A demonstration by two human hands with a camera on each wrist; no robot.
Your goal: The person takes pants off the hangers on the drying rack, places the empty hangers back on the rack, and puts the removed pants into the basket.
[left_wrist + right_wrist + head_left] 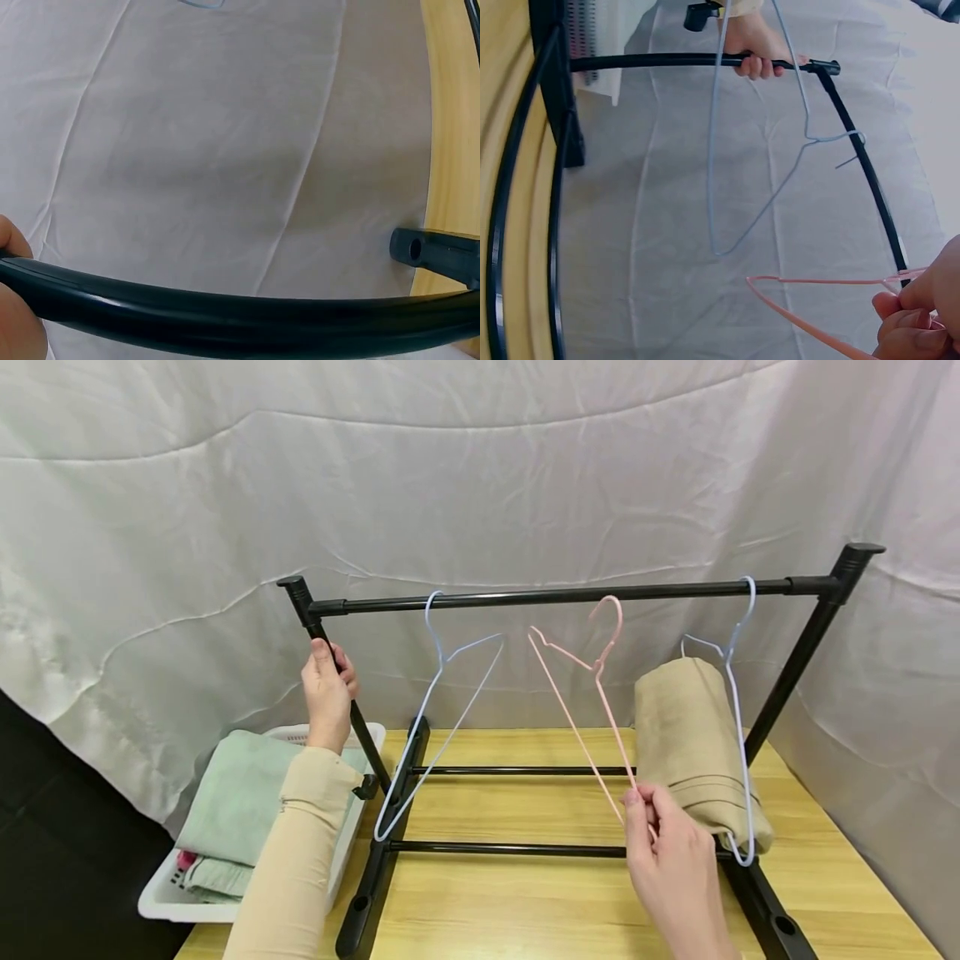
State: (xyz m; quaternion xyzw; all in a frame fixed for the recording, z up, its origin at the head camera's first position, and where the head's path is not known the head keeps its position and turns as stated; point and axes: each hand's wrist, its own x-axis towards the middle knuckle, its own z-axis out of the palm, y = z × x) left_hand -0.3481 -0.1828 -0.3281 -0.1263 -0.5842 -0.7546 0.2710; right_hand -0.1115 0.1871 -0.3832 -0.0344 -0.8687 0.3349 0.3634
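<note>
One pink hanger (599, 668) extends upward from the pinching right hand (673, 856).

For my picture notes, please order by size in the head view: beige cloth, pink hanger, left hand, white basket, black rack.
Largest to smallest:
1. black rack
2. white basket, partly covered
3. beige cloth and pink hanger, unranked: the hanger is taller but thin
4. left hand

Looking forward and down from the head, taking in the rack (540, 597) from a little way back. Peering from the left wrist, tipped sideways, past a very near post (225, 322) at the curtain (187, 150). Facing left from the right wrist, also tipped, sharing left hand (327, 693), post and pink hanger (597, 668) with the head view.
</note>
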